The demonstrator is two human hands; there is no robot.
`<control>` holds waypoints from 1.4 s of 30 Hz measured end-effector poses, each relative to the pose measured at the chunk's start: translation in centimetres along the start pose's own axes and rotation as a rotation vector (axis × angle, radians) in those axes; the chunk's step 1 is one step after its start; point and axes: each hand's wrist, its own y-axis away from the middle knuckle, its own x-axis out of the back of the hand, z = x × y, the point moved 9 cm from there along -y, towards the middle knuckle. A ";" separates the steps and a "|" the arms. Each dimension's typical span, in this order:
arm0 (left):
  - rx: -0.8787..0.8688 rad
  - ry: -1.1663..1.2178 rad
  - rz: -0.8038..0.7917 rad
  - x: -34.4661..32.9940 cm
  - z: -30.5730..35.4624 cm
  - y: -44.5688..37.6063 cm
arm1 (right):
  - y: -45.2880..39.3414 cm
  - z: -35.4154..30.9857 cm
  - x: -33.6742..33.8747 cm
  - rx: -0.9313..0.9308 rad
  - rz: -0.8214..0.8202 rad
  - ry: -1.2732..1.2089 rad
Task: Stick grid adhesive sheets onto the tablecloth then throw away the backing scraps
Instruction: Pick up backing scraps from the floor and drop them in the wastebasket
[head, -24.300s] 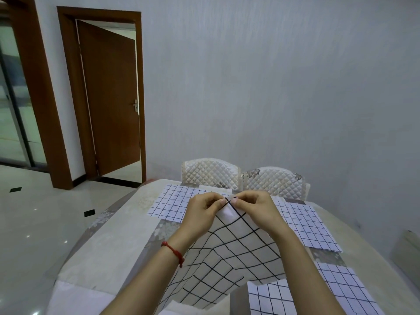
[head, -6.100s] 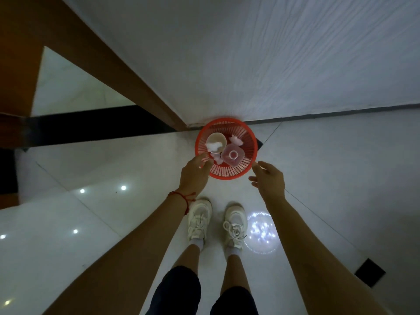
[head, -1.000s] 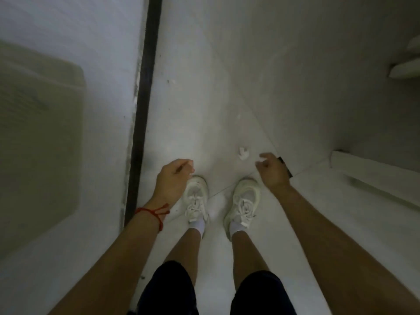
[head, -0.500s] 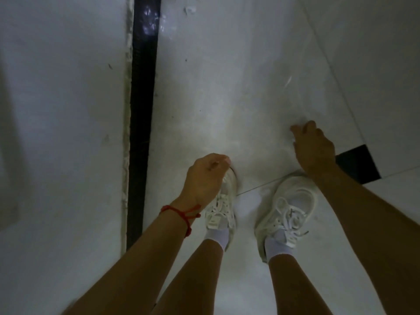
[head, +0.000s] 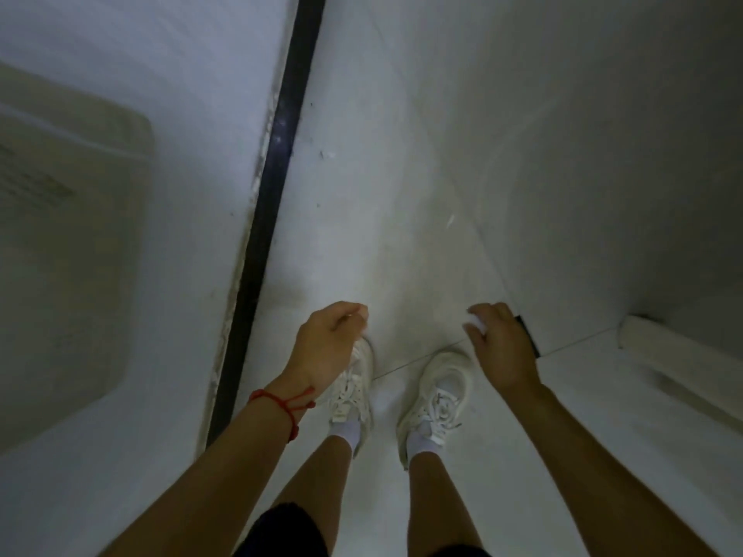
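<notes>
The pale tiled floor (head: 402, 203) fills most of the view, dim and a little glossy, with thin seams running across it. On the left a white wall (head: 161, 94) rises from it, and a black strip (head: 277, 162) runs along the foot of that wall from the top of the view down toward the person's left arm. Against the wall on the far left sits a large beige panel (head: 68, 243) with rounded corners, blurred. At the right edge a white bar (head: 683, 375) lies low over the floor.

The person stands looking straight down, bare forearms stretched forward, dark shorts (head: 281, 528) at the bottom edge. Two white lace-up shoes (head: 438, 400) with white socks stand side by side on the tile, a floor seam passing just ahead of the toes.

The left hand (head: 327, 347) hangs over the left shoe, fingers curled loosely inward; I cannot tell whether anything is in it. A red string bracelet (head: 281, 400) circles that wrist. The right hand (head: 498, 347) hovers above the floor just beyond the right shoe, fingers bent and closed around a small white scrap (head: 478, 324) that shows at the fingertips. A small black inlay (head: 527, 335) in the floor peeks out from beside that hand. The tablecloth and the sheets are out of view.
</notes>
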 end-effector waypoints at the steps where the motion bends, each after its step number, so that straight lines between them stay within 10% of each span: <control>1: -0.019 -0.011 0.003 0.6 1.5 1.2 | 0.9 -1.3 1.7 0.007 0.016 -0.003; 21: -0.162 -0.002 0.037 10.7 21.9 24.1 | 19.9 -16.1 31.7 -0.190 0.417 -0.419; 33: -0.157 -0.103 -0.031 13.0 34.6 19.0 | 13.3 -19.0 41.5 -0.338 0.443 -0.435; 42: -0.341 -0.246 -0.124 11.2 56.9 10.5 | 3.0 -22.3 48.9 -0.394 0.450 -0.523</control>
